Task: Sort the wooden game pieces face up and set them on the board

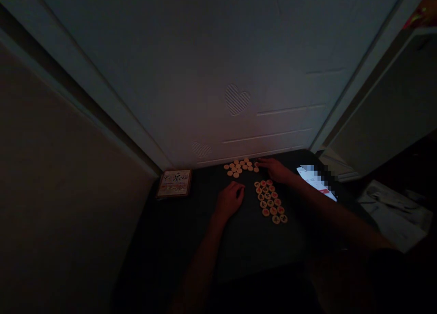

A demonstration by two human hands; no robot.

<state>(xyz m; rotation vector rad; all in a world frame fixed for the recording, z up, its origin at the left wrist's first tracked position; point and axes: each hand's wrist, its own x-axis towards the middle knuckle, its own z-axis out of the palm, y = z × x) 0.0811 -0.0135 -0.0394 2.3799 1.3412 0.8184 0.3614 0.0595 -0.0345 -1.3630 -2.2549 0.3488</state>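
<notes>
Two groups of round xiangqi pieces lie on a dark table. Near the wall, pale pieces (236,174) show blank faces in a loose cluster. In front and to the right, several columns of pieces (267,196) show red or dark characters. My right hand (273,169) reaches over the cluster's right end, fingertips on a xiangqi piece (256,164); its grip is small and dim. Left of the marked columns, my left hand (229,199) rests on the table, fingers curled, with nothing visible in it.
A square box (174,183) with a printed lid sits at the table's (201,214) left side. To the right lies a lit phone (312,179). A white panel with embossed hearts (237,100) rises behind the table. White boxes (392,214) stand lower right. The room is dark.
</notes>
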